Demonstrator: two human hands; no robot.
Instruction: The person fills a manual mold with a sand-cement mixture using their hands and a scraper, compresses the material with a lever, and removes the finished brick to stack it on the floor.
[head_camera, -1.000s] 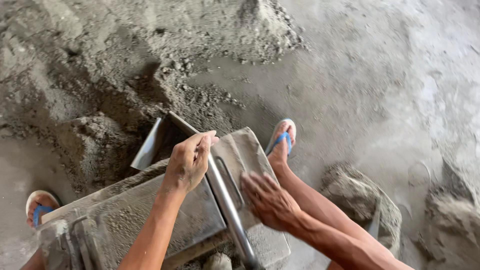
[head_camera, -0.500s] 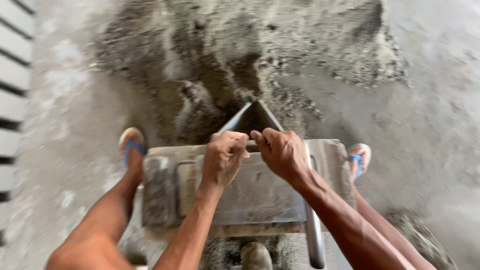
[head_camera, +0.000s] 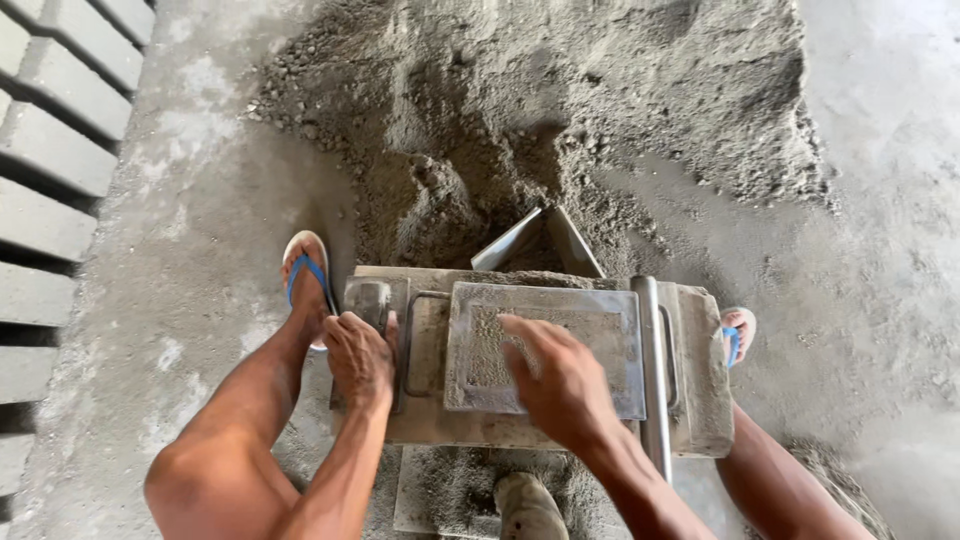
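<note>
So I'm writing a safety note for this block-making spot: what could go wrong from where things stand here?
1. The right hand lies flat on the metal press plate inside the block mould; fingers could get pinched at the plate's edge.
2. The feet wear only open flip-flops, the left one beside the mould; a tipped mould might crush toes.
3. The shovel blade stands in the damp mix right behind the mould, an edge to trip on.

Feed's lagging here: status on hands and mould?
Left hand grips block mould left edge. Right hand flat on press plate. Shovel blade behind, clear.
</note>
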